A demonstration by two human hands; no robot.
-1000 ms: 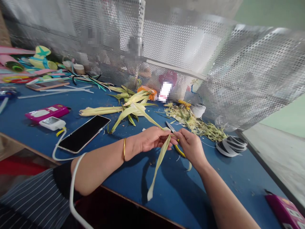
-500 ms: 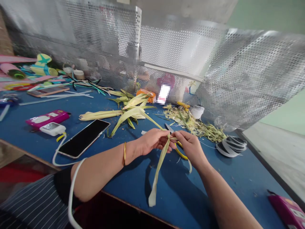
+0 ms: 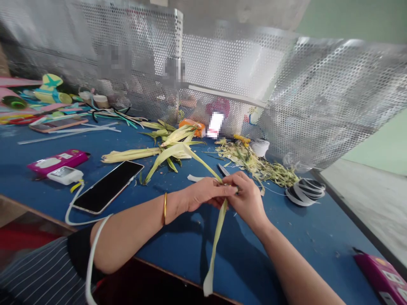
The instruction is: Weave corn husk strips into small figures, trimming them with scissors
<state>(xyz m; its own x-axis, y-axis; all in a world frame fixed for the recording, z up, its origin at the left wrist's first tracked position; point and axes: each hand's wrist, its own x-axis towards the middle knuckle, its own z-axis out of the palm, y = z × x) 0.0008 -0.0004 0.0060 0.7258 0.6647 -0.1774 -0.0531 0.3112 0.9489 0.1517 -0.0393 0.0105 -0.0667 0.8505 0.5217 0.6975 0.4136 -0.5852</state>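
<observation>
My left hand (image 3: 208, 192) and my right hand (image 3: 246, 197) meet over the blue table, both pinching a strip of corn husk (image 3: 216, 243). One end of the strip hangs down toward the table's front edge. Another pale green length (image 3: 203, 162) runs from my fingers up to the left, toward the husk pile. Fingers hide the spot where the strips meet. Just behind my hands, the blade of a pair of scissors (image 3: 223, 170) shows; its yellow handle is now covered. A pile of corn husks (image 3: 178, 137) lies beyond my left hand.
A black phone (image 3: 110, 186), a magenta pack (image 3: 59, 161) and a white device (image 3: 65, 174) with a cable lie to the left. Husk scraps (image 3: 254, 161) and a ribbon roll (image 3: 305, 192) are at right. Perforated metal panels (image 3: 222, 59) stand behind. Another magenta pack (image 3: 381, 275) sits lower right.
My right hand has moved in against the left, and its fingers have closed over the crossing of the strips. The hanging strip's end sits lower and slightly right. The view has shifted a little.
</observation>
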